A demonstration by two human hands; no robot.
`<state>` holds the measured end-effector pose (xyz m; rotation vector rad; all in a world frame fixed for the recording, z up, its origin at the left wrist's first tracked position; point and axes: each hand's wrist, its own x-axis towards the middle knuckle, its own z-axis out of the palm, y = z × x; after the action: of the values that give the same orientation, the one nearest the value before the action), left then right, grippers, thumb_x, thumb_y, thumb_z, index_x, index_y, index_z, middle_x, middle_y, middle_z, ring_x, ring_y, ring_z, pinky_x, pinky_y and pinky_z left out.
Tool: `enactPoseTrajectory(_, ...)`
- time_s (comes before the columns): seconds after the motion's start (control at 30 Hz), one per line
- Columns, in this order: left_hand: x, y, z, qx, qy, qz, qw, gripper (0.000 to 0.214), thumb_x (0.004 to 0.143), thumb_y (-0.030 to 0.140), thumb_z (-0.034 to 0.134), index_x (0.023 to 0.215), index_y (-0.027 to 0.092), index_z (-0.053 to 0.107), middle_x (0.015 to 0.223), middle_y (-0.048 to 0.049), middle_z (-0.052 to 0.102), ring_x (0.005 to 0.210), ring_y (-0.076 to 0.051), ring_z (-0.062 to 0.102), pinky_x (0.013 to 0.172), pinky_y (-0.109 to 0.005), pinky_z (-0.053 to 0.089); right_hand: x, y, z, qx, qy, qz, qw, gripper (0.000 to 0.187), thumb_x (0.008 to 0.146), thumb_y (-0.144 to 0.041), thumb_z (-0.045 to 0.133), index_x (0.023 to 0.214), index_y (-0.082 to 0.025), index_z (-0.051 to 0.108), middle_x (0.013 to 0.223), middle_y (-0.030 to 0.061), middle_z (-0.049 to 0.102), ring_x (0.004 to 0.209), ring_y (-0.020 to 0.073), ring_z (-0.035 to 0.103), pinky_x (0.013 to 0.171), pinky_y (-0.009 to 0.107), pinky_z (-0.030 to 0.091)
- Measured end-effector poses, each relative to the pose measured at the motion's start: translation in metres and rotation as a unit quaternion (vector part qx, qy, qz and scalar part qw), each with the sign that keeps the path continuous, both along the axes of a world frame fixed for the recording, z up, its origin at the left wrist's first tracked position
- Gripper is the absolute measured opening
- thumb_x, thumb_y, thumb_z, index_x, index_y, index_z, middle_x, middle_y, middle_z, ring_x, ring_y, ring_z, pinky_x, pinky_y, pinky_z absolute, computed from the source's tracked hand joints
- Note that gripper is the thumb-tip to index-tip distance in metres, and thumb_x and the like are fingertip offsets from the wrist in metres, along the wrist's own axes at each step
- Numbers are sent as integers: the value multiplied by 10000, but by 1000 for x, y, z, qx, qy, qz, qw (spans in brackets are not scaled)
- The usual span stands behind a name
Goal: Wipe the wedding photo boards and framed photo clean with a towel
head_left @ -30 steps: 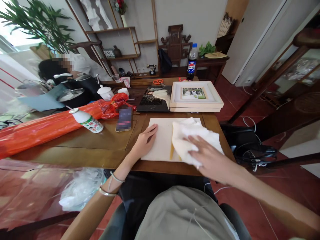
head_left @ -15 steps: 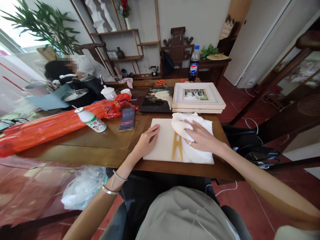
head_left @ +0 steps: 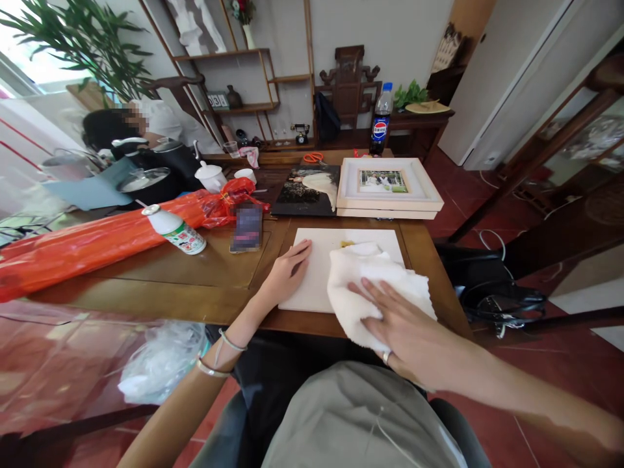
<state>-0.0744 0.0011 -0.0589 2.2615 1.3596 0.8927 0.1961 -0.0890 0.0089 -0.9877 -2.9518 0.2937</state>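
A white rectangular board point(head_left: 314, 279) lies flat at the table's front edge. My left hand point(head_left: 288, 270) rests on its left side, fingers stretched out and lying flat. With my right hand point(head_left: 392, 315) I hold a crumpled white cloth point(head_left: 351, 286) against the board's right part, and the cloth hangs over the front edge. A bit of a yellow A-shaped piece point(head_left: 347, 244) shows beyond the cloth; the rest of it is covered. A ring sits on my right hand.
Behind the board lie a dark photo panel point(head_left: 307, 190) and stacked white frames point(head_left: 424, 188). A cola bottle point(head_left: 381, 120) and orange-handled scissors point(head_left: 313, 157) stand farther back. Left are a phone point(head_left: 246, 229), a white bottle point(head_left: 175, 229) and a red plastic-wrapped bundle point(head_left: 97, 227). Another person sits beyond.
My right hand has drawn the cloth toward me, from the board's far right to its front edge. The cloth now covers most of the yellow piece. My left hand stays put.
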Motion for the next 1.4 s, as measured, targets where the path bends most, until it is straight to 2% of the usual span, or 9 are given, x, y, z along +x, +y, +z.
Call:
enactPoseTrajectory(0.3, -2, 2, -2, -1, -8, -2, 1000, 443, 952, 325, 402, 1322, 161, 581, 1437, -96, 503, 1355, -243, 443, 1162, -425, 318, 11, 98, -22, 91, 39, -50, 994, 349, 848, -177, 544, 1177, -65, 580, 1465, 273, 402, 1436, 349, 230, 1146, 542, 261)
enactPoseTrajectory(0.4, -2, 3, -2, -3, -8, -2, 1000, 447, 951, 329, 407, 1323, 152, 581, 1433, -101, 506, 1352, -249, 446, 1169, -431, 302, 10, 114, -26, 115, 38, -69, 990, 340, 861, -186, 529, 1165, -43, 582, 1431, 300, 430, 1424, 357, 265, 1138, 539, 264)
enactPoseTrajectory(0.5, -2, 3, -2, -5, -10, 0, 1000, 450, 950, 335, 407, 1319, 150, 584, 1432, -101, 507, 1350, -254, 449, 1171, -433, 300, 6, 101, -25, 120, 26, -68, 990, 390, 819, -142, 536, 1190, -26, 570, 1455, 300, 397, 1419, 387, 258, 1128, 567, 258)
enactPoseTrajectory(0.63, -1, 2, -1, -5, -5, -1, 1000, 452, 954, 323, 401, 1325, 132, 577, 1435, -110, 501, 1355, -248, 443, 1165, -426, 314, 1, 41, -14, 57, 12, -38, 998, 480, 738, -97, 588, 1218, -82, 583, 1524, 239, 325, 1418, 417, 234, 1120, 606, 255)
enactPoseTrajectory(0.77, -1, 1, -1, 0, -3, -2, 1000, 449, 957, 320, 400, 1330, 138, 573, 1444, -109, 489, 1361, -247, 436, 1163, -429, 317, 4, 0, 3, -24, 38, 14, 999, 391, 711, -123, 618, 1100, -128, 648, 1552, 212, 278, 1421, 433, 203, 1115, 629, 265)
enactPoseTrajectory(0.9, -1, 1, -1, 0, -4, -2, 1000, 448, 958, 327, 399, 1328, 148, 576, 1442, -104, 494, 1358, -251, 440, 1165, -430, 314, 13, 27, 2, -28, 54, -6, 998, 404, 730, -70, 557, 1124, -127, 627, 1520, 204, 353, 1419, 375, 260, 1113, 570, 324)
enactPoseTrajectory(1.13, -2, 2, -2, -4, -9, -7, 1000, 444, 962, 333, 388, 1332, 170, 571, 1446, -94, 490, 1358, -244, 439, 1173, -452, 288, 9, 111, -29, 97, 69, -63, 991, 305, 836, -153, 545, 1126, -82, 606, 1444, 246, 446, 1440, 334, 229, 1149, 555, 243)
enactPoseTrajectory(1.23, -1, 2, -3, 0, -11, -8, 1000, 449, 964, 335, 382, 1329, 156, 572, 1444, -102, 492, 1359, -247, 438, 1176, -453, 281, 0, 101, -27, 106, 54, -65, 991, 377, 796, -111, 544, 1167, -79, 603, 1479, 234, 405, 1435, 362, 228, 1130, 588, 249)
enactPoseTrajectory(1.4, -1, 2, -3, 0, -12, -5, 1000, 445, 964, 344, 391, 1320, 158, 582, 1441, -98, 496, 1361, -245, 436, 1174, -434, 299, -10, 39, -14, 28, 26, -16, 999, 453, 708, -65, 587, 1147, -126, 679, 1557, 190, 280, 1433, 429, 155, 1130, 638, 189)
